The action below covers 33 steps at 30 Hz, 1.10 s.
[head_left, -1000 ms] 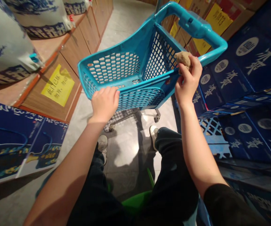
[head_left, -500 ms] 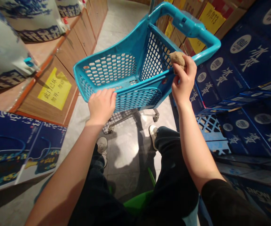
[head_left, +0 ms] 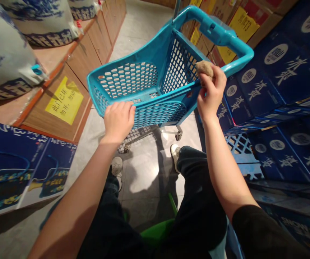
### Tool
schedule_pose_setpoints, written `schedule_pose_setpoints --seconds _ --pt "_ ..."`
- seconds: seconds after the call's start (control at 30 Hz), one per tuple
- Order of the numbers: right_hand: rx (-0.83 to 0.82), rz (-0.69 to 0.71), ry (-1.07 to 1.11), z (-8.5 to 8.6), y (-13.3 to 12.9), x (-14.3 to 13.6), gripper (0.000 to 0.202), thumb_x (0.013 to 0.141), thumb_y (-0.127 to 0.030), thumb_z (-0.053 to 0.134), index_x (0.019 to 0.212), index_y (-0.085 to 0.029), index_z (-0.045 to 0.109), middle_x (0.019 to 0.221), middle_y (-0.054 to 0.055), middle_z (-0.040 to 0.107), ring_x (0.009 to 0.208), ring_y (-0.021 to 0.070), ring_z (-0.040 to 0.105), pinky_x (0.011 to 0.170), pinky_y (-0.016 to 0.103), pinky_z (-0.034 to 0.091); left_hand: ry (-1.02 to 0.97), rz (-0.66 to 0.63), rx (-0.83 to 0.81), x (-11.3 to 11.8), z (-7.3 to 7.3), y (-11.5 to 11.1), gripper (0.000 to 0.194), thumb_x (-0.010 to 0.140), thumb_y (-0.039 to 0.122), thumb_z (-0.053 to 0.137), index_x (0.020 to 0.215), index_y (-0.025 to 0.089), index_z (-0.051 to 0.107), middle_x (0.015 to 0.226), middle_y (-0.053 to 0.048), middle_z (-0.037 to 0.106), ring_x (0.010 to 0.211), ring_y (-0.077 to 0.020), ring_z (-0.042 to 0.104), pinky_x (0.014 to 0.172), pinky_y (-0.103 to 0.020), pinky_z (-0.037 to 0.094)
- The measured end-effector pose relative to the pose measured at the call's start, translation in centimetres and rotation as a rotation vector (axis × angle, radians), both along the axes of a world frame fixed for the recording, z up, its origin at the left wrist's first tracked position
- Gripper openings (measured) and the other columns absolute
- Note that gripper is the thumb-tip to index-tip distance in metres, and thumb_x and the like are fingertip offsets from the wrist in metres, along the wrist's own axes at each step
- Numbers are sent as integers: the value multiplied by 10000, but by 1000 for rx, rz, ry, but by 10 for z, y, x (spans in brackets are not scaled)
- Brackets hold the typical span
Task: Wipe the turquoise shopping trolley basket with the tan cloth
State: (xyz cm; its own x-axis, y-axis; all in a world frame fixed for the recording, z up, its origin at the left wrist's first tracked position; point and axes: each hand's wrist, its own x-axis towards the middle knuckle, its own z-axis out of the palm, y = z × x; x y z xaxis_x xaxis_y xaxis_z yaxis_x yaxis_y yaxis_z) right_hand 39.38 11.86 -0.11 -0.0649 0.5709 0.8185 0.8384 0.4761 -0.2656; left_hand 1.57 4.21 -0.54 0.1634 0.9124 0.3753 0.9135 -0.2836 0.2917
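A blue plastic shopping cart (head_left: 155,102) stands in front of me, its handle toward the upper right. My left hand (head_left: 119,119) is wrapped over the near rim of the basket, close to its left end. A crumpled tan cloth (head_left: 204,68) is gripped between the fingers and thumb of my right hand (head_left: 211,88), against the rim near the handle. The basket's mesh sides and bottom show nothing lying inside.
Blue printed cartons (head_left: 281,72) are stacked at the right. Left are a wooden cabinet (head_left: 87,54) with a yellow note (head_left: 64,100), white-and-blue jars (head_left: 40,21) and blue boxes (head_left: 9,162). A green seat (head_left: 157,230) is under me.
The cart and both hands sit slightly further right in view. My right hand's fingers have shifted a little with the cloth along the rim.
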Motion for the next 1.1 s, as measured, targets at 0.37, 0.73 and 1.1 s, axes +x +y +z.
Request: schedule_pose_setpoints --seconds 0.37,0.73,1.1 --pt "-178 37 -195 1 -19 -45 474 1049 -240 479 1441 -374 709 1649 56 609 1599 390 518 1319 762 457 -57 -4 50 -1 -6 2 374 1129 395 378 1074 260 722 1148 -148 796 1243 -382 666 1113 -556 478" --pt "-240 74 -185 -1 -33 -78 512 963 -195 535 1416 -357 712 1649 51 619 1584 403 526 1337 736 458 -67 -26 36 -2 -3 1 349 1120 373 414 1128 245 738 1265 -151 799 1342 -381 670 1179 -587 481" --pt "-86 -19 -49 -1 -15 -37 555 962 -158 495 1446 -331 706 1636 92 585 1603 430 492 1304 858 396 -100 -34 23 -2 -4 2 328 1114 369 413 1107 256 721 1277 -155 800 1388 -382 647 1211 -597 458"
